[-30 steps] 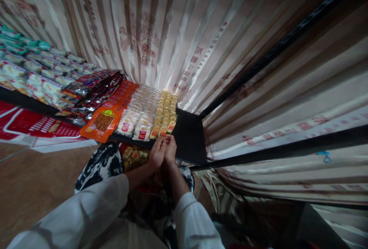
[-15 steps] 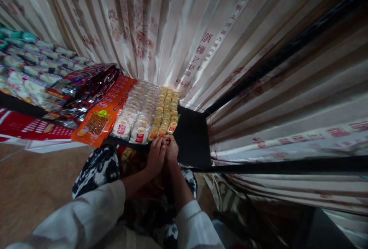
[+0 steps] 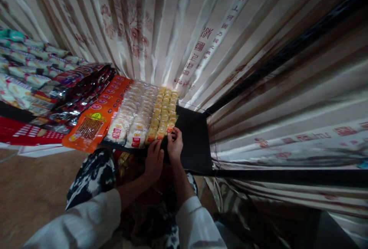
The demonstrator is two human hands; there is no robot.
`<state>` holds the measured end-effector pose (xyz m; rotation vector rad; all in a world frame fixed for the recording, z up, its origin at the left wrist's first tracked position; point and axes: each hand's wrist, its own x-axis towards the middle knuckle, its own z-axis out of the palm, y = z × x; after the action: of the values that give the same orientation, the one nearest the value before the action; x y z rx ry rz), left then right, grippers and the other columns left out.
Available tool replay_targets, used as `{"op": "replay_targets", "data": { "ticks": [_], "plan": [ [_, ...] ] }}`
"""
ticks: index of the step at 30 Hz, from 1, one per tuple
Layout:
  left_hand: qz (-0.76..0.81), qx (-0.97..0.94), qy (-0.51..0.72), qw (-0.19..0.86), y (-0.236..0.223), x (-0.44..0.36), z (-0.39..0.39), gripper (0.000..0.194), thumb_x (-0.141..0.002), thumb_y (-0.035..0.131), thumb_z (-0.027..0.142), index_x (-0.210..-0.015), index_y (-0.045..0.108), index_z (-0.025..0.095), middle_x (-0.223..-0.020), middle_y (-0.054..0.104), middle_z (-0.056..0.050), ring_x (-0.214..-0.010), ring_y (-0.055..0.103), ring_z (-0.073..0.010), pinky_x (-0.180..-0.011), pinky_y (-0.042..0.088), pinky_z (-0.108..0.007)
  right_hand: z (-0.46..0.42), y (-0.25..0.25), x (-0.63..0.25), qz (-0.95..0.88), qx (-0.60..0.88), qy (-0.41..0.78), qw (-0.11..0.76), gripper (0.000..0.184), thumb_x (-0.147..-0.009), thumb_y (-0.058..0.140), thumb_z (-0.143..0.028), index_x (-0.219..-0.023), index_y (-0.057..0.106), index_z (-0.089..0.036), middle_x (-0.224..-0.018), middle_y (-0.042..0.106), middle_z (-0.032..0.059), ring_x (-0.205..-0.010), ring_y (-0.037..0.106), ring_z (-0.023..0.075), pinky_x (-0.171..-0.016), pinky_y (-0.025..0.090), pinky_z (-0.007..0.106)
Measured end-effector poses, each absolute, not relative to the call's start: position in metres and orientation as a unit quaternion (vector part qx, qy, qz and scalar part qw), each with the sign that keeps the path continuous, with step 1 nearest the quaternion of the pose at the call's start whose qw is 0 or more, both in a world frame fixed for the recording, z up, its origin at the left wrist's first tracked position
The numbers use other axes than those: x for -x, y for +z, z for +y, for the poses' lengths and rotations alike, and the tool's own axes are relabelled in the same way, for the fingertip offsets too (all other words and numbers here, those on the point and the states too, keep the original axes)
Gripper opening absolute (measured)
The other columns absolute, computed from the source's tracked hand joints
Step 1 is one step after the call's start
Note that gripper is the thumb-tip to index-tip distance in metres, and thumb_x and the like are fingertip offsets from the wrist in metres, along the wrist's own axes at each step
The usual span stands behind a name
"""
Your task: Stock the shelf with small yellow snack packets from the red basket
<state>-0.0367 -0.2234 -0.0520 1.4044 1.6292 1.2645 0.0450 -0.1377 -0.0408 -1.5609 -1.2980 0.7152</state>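
Observation:
Small yellow snack packets [image 3: 165, 110] stand in three rows on the black shelf [image 3: 195, 138]. At their front edge, my left hand [image 3: 154, 161] reaches with fingers stretched out, the tips touching the front packets of the left and middle rows. My right hand [image 3: 175, 146] is at the front of the right row, its thumb and fingertips closed on the edge of the front yellow packet [image 3: 170, 127]. To the left lie two rows of clear-wrapped, round white snack packets [image 3: 136, 134].
Further left are an orange snack bag [image 3: 92, 126], dark glossy packets [image 3: 83, 92] and many white packets [image 3: 31, 65]. Pleated printed curtains [image 3: 172, 23] hang behind. A black bar [image 3: 273, 57] crosses at the right. My knees in patterned trousers [image 3: 94, 176] are below the shelf.
My hands were close together at the front of the yellow packets. They have parted: the right moved up and right to the right row, the left slightly down and left. The view shifted a little.

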Motion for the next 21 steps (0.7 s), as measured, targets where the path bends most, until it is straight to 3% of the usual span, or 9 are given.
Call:
{"op": "replay_targets", "data": {
  "ticks": [8, 12, 16, 21],
  "plan": [
    [0.621, -0.551, 0.476, 0.289, -0.047, 0.038, -0.224, 0.042, -0.09, 0.033, 0.026, -0.128, 0.046, 0.013, -0.132, 0.044, -0.014, -0.127, 0.039, -0.0209, -0.111, 0.03, -0.044, -0.143, -0.042, -0.047, -0.535, 0.672, 0.243, 0.45, 0.04, -0.076, 0.051, -0.034, -0.11, 0.053, -0.013, -0.108, 0.058, 0.0127, -0.088, 0.058, 0.0172, -0.069, 0.049, 0.027],
    [0.607, -0.595, 0.452, 0.272, -0.035, 0.047, -0.239, 0.036, -0.087, 0.037, 0.02, -0.118, 0.054, 0.014, -0.125, 0.051, -0.013, -0.121, 0.044, -0.0206, -0.109, 0.034, -0.043, -0.168, -0.036, -0.044, -0.531, 0.663, 0.223, 0.478, 0.04, -0.081, 0.047, -0.037, -0.113, 0.053, -0.013, -0.113, 0.056, 0.0151, -0.094, 0.057, 0.018, -0.07, 0.049, 0.027],
    [0.565, -0.641, 0.419, 0.308, -0.038, 0.06, -0.275, 0.033, -0.08, 0.041, 0.011, -0.105, 0.061, 0.014, -0.114, 0.058, -0.011, -0.111, 0.051, -0.0191, -0.101, 0.042, -0.038, -0.217, -0.041, -0.035, -0.533, 0.628, 0.277, 0.495, 0.036, -0.086, 0.041, -0.037, -0.112, 0.052, -0.015, -0.108, 0.061, 0.012, -0.086, 0.061, 0.0147, -0.074, 0.05, 0.027],
    [0.644, -0.599, 0.303, 0.367, -0.068, 0.084, -0.306, 0.033, -0.076, 0.041, 0.008, -0.099, 0.064, 0.014, -0.114, 0.059, -0.01, -0.108, 0.054, -0.0178, -0.1, 0.041, -0.032, -0.272, -0.062, -0.024, -0.614, 0.627, 0.309, 0.366, 0.028, -0.087, 0.042, -0.032, -0.101, 0.06, -0.017, -0.1, 0.067, 0.0084, -0.093, 0.062, 0.0172, -0.086, 0.047, 0.031]
  ]
}}
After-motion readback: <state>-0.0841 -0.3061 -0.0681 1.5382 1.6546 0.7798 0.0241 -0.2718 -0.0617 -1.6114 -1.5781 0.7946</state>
